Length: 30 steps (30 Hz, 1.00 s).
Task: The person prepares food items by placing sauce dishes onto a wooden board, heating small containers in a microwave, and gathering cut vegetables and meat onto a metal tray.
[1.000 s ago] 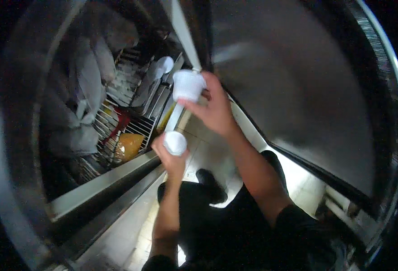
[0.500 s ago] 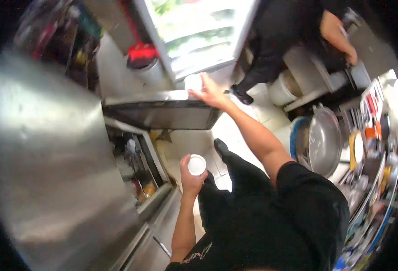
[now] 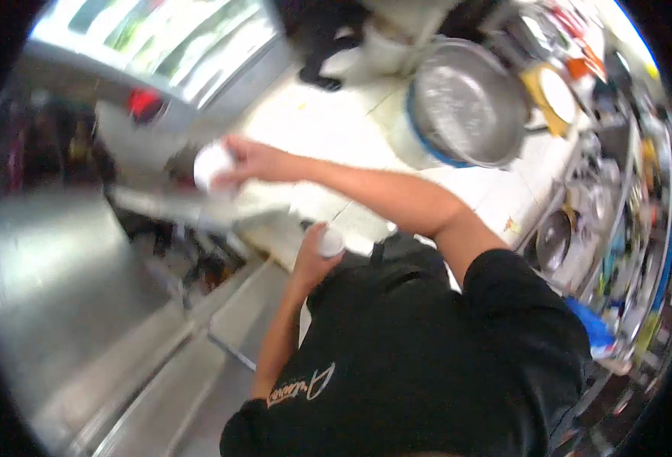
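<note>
My left hand (image 3: 312, 259), close to my waist, is closed around a small round white tub (image 3: 331, 242). Stretched out to the left across my body, my right hand (image 3: 254, 161) grips a second round white tub (image 3: 212, 165), which is smeared by motion. Both tubs show pale, plain tops, and what is inside them cannot be seen. Beneath and beyond the right hand is a blurred metal door edge (image 3: 164, 199), next to the dark opening of a low steel cabinet. Whether the hand touches the door is unclear.
A steel counter (image 3: 62, 297) fills the left side. At the far left stands a lit glass-fronted fridge (image 3: 176, 46). A large metal bowl (image 3: 469, 103) sits over a blue-rimmed container on the tiled floor (image 3: 344, 198). Crowded shelves (image 3: 618, 206) line the right, and a person's dark shoe (image 3: 321, 78) shows ahead.
My view has swung to the right. My right hand has moved left in the picture with its tub, and the cabinet door looks swung inward. The left hand still holds its tub.
</note>
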Motion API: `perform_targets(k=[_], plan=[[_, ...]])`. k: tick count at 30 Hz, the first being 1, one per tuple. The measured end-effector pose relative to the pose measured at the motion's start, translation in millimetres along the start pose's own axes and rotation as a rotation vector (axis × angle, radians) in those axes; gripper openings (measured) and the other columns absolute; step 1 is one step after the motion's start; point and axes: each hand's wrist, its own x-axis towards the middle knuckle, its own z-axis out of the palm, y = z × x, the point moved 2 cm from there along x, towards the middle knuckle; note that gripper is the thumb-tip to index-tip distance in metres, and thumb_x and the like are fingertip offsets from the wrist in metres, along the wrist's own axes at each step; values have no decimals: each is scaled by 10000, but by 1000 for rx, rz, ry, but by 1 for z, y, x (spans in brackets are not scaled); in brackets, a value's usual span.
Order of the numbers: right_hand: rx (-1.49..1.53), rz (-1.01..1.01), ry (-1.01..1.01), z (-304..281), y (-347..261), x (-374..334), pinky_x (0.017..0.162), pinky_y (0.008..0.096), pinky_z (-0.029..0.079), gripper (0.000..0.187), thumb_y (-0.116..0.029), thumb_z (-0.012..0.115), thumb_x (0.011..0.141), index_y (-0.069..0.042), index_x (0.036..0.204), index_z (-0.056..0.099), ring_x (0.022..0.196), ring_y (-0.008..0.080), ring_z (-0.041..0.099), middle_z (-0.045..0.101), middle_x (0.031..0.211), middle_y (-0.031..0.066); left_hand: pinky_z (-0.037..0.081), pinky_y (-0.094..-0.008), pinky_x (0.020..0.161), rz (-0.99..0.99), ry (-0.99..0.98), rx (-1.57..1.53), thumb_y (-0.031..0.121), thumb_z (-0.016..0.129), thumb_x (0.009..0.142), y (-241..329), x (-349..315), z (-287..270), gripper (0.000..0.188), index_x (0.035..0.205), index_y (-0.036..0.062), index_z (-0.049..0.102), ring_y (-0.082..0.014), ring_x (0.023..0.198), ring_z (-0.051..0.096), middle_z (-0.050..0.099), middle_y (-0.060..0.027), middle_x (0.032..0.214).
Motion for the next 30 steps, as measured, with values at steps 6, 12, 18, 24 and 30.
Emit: perform_targets(k=[6, 12, 18, 24, 30], plan=[[-85, -47, 338, -99, -78, -335, 902, 306, 480, 596, -288, 795, 877, -6, 1314, 504, 1055, 124, 563, 630, 1161, 84, 450, -395, 1038, -87, -317, -178, 185, 856, 773, 136, 75, 92, 776, 1383, -26, 426, -279, 1215, 540, 512, -177, 1317], [75, -218, 788, -183, -137, -560, 1039, 371, 472, 605, -183, 803, 868, -45, 1350, 465, 1204, 175, 567, 607, 1216, 80, 480, -358, 999, 106, -677, -435, 83, 833, 795, 304, 176, 219, 761, 1406, 8, 385, -201, 1191, 557, 514, -111, 1305], [-402, -119, 998, -271, -179, -698, 1073, 377, 439, 685, -94, 794, 816, -68, 1397, 432, 1251, 200, 526, 525, 1320, 94, 500, -369, 987, 260, -794, -421, 92, 843, 790, 432, 261, 355, 816, 1408, 35, 312, -217, 1189, 562, 524, -123, 1258], [-975, -169, 1274, -369, -219, -852, 1129, 432, 358, 553, -81, 794, 768, -56, 1228, 487, 1368, 396, 414, 423, 1437, 209, 457, -395, 1040, 422, -1040, -518, 140, 862, 758, 542, 359, 555, 875, 1455, 44, 342, -212, 1217, 543, 517, -109, 1342], [-852, 58, 1661, -427, -274, -988, 1122, 440, 354, 480, -140, 825, 799, -68, 1143, 497, 1388, 434, 404, 368, 1514, 244, 429, -387, 1060, 465, -1343, -545, 164, 819, 777, 695, 408, 725, 805, 1430, 14, 373, -243, 1260, 520, 529, -152, 1348]])
